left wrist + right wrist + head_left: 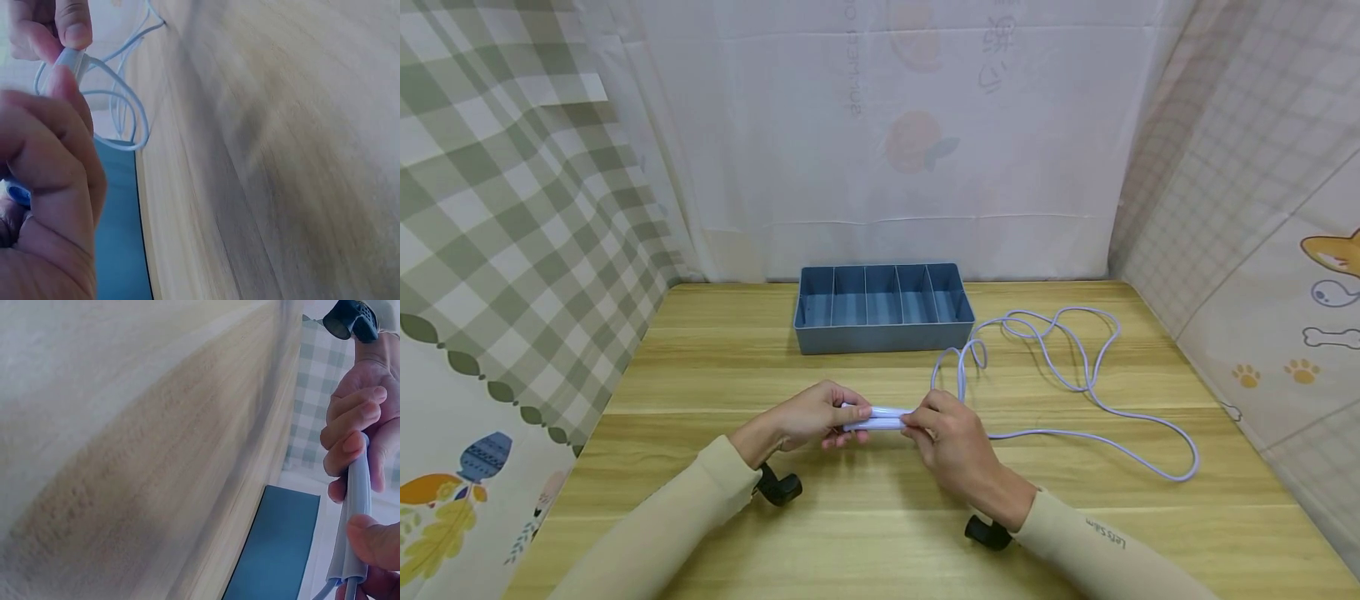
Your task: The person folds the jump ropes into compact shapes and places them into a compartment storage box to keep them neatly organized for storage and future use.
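Two pale lavender jump rope handles (pixel 886 418) lie side by side between my hands, over the middle of the table. My left hand (pixel 820 414) grips their left ends between thumb and fingers. At the other end, where the cord comes out, my right hand (pixel 951 442) pinches both handles. The right wrist view shows the paired handles (pixel 357 494) lengthwise, with the left fingers curled round the far end. From the right hand the lavender cord (pixel 1052 432) runs off in loose loops across the table's right side.
A blue-grey box (pixel 880 337) with several compartments stands at the back of the wooden table (pixel 715 375), behind my hands. Part of the cord loops close to its right front corner. Patterned cloths hang at the back and both sides.
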{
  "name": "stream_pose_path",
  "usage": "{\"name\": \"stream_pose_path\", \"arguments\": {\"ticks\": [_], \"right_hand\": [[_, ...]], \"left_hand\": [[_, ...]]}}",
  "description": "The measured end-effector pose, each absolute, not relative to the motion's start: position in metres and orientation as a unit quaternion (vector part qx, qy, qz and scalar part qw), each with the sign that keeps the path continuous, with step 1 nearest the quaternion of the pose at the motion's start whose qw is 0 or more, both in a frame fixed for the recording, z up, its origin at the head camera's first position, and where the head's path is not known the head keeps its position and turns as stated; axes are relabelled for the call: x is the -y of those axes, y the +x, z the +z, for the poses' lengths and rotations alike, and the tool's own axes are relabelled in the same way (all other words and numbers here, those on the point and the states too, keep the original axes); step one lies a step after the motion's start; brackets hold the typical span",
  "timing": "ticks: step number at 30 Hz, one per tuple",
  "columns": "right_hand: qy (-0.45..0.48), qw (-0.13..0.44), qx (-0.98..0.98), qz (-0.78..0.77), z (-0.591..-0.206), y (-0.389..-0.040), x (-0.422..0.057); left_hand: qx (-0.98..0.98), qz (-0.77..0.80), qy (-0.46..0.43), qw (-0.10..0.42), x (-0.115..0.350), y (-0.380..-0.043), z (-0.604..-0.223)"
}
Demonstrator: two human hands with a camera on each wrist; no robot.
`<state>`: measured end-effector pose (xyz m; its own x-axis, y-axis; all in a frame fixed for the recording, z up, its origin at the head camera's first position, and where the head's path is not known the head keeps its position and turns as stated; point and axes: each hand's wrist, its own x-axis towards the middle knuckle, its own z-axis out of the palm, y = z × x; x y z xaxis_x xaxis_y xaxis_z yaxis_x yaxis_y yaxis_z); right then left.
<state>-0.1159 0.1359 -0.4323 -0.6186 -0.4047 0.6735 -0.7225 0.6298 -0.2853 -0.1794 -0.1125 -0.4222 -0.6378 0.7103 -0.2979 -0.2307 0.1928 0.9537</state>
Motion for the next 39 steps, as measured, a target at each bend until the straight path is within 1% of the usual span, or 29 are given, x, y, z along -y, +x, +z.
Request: {"name": "stream_pose_path", "arguments": {"ticks": [12, 20, 27, 30, 32, 39], "right_hand": [[0.330, 0.298, 0.843, 0.302, -0.431, -0.120, -0.137], [0.328, 0.267, 0.850, 0.313, -0.427, -0.124, -0.145], [0.320, 0.224, 0.874, 0.290, -0.419, -0.130, -0.158], [0.328, 0.193, 0.874, 0.303, -0.420, -0.136, -0.166], [0.338, 0.157, 0.870, 0.324, -0.419, -0.141, -0.172], [0.345, -0.016, 0.833, 0.433, -0.412, -0.150, -0.196]], "left_hand": [[-0.708, 0.595, 0.138, 0.355, 0.109, -0.178, -0.419], [-0.705, 0.606, 0.132, 0.343, 0.109, -0.177, -0.419], [-0.704, 0.613, 0.138, 0.330, 0.111, -0.175, -0.415], [-0.699, 0.619, 0.140, 0.330, 0.112, -0.174, -0.411], [-0.693, 0.623, 0.142, 0.333, 0.113, -0.173, -0.409], [-0.678, 0.644, 0.146, 0.323, 0.120, -0.171, -0.406]]}}
